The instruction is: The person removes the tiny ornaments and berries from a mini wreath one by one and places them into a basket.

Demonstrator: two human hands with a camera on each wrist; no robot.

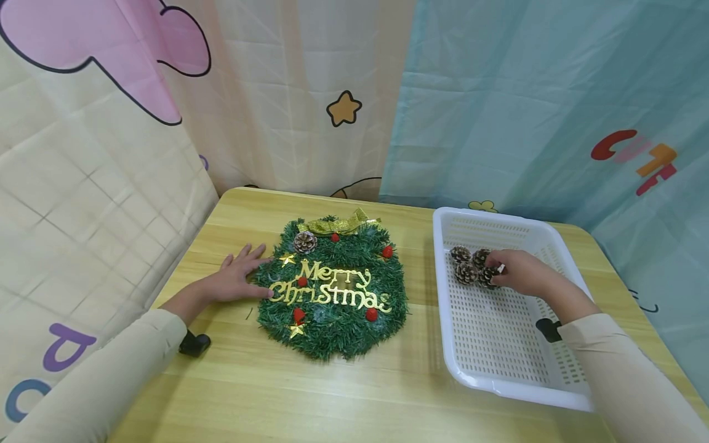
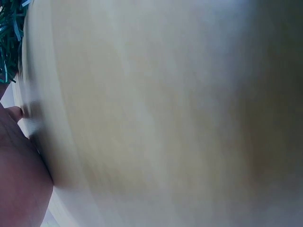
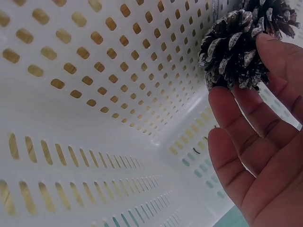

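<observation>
A green Christmas wreath (image 1: 346, 335) lies flat on the table, with gold "Merry Christmas" lettering (image 1: 332, 292), a gold bow (image 1: 346, 224), red berries and one pine cone (image 1: 305, 242) on it. My left hand (image 1: 235, 278) rests at the wreath's left edge, fingers spread; only part of that hand (image 2: 21, 175) shows in the left wrist view. Inside the white basket (image 1: 445, 314), my right hand (image 1: 517, 271) pinches a frosted pine cone (image 3: 232, 52) between thumb and fingers. Several pine cones (image 1: 466, 272) sit together there, another (image 3: 277, 16) just behind the pinched one.
The wooden table (image 1: 382, 391) has rounded back corners. Printed curtains (image 1: 310, 141) hang close behind it and at both sides. The basket's raised rim surrounds my right hand. A tiny gold star (image 1: 296, 331) sits low on the wreath.
</observation>
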